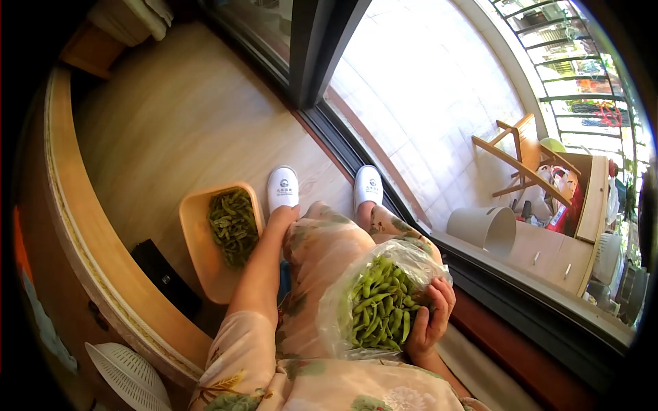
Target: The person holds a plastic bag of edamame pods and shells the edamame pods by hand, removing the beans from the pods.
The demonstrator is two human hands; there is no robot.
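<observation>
A clear plastic bag [332, 301] lies spread open on my lap, filled with green edamame pods [384, 305]. My right hand [433, 315] is at the bag's right side, its fingers curled over the edge of the plastic. My left arm reaches forward, and my left hand [283, 215] is by my knee, its fingers mostly hidden. Left of that arm, an orange plastic basin [199, 257] stands on the floor, holding more pods [233, 225], which look darker.
A black box [164, 277] lies left of the basin, beside a curved wooden edge [103, 253]. A white perforated basket [130, 377] is at lower left. Right of my feet runs a dark door track [343, 144]; beyond it are a white bucket [483, 229] and wooden stool [526, 147].
</observation>
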